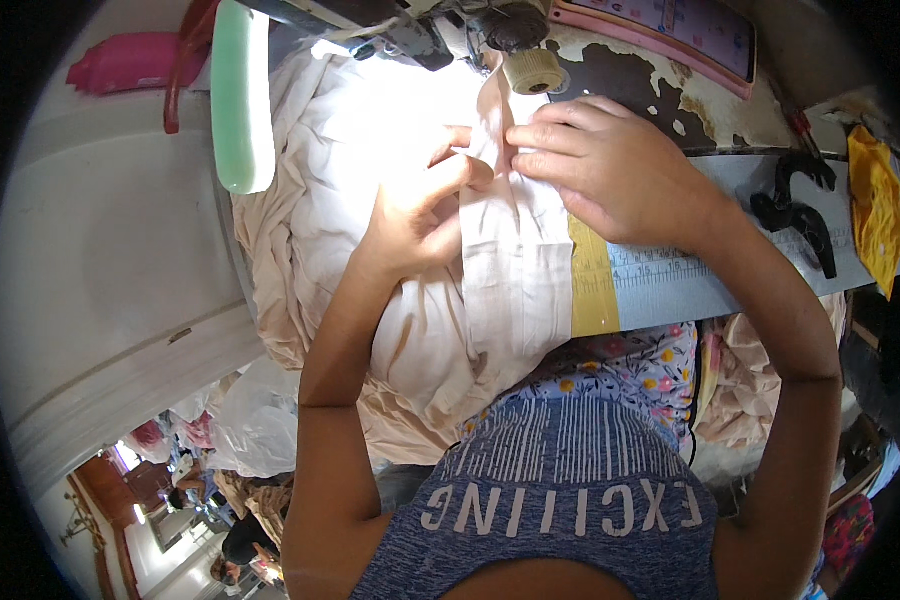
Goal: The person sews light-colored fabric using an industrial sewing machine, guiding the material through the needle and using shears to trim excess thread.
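Room: we sit at a sewing table with a worn, flaking top; off to our lower left we see a workshop floor with other people, small and blurred.
Machine: the sewing machine stands at the top of our view, its lamp washing out the cloth under it; a cream knob sits just right of the needle area.
Cloth: pale pink cloth is heaped on the table and spills over the near edge onto our lap.
Strip: a long folded strip of the same cloth runs from the needle area down toward us, lying over the heap.
Left hand: our left hand rests on the heap, its fingers curled narrowly, pinching the strip's left edge.
Right hand: our right hand lies flat, fingers close together, pressing the strip's upper part from the right.
Ruler: a grey ruler with a yellow band lies along the table edge, under our right wrist.
Clamp: a black clamp sits on the ruler, well right of our hands.
Yellow rag: a yellow rag lies at the far right.
Pink case: a pink case lies far left.
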### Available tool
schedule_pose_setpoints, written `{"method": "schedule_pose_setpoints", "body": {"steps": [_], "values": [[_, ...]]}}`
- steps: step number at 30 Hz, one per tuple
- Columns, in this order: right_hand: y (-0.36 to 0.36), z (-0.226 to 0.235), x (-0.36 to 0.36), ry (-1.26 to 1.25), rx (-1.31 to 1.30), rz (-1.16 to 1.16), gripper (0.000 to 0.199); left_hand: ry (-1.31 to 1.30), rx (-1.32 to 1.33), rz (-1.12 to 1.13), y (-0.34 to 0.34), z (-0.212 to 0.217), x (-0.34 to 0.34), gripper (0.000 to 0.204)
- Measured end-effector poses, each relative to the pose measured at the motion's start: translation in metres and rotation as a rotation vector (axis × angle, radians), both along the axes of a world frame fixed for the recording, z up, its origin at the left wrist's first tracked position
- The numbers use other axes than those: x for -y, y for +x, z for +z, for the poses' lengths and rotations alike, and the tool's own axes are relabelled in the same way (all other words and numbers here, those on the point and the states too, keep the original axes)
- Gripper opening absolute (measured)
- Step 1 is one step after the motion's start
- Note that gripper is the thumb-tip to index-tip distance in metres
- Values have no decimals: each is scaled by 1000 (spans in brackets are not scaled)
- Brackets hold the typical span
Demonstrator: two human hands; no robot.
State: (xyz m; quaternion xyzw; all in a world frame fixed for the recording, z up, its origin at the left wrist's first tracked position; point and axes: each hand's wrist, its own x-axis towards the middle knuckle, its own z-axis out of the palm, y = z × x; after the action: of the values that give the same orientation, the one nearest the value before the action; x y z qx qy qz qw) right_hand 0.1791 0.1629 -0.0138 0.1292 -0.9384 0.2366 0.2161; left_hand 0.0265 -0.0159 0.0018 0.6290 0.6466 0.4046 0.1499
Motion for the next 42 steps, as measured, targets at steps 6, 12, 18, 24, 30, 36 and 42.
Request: {"method": "schedule_pose_setpoints", "body": {"steps": [6,12,18,24,30,36,42], "values": [[-2,11,-2,79,31,69,19,-45,58,289,22,0,-4,36],[-3,17,-6,38,74,79,17,-218,-18,281,17,1,3,51],[-10,22,5,-68,31,-162,31,72,-298,70,10,-1,2,48],[-23,21,6,216,102,-29,26,157,-424,13,11,-2,-1,29],[-15,21,1,60,228,-74,31,107,-425,-31,10,0,1,27],[-14,20,3,171,163,-68,40,92,-263,115,17,8,-1,25],[-18,16,1,168,157,-78,31,77,-293,150,15,-3,-1,19]]}}
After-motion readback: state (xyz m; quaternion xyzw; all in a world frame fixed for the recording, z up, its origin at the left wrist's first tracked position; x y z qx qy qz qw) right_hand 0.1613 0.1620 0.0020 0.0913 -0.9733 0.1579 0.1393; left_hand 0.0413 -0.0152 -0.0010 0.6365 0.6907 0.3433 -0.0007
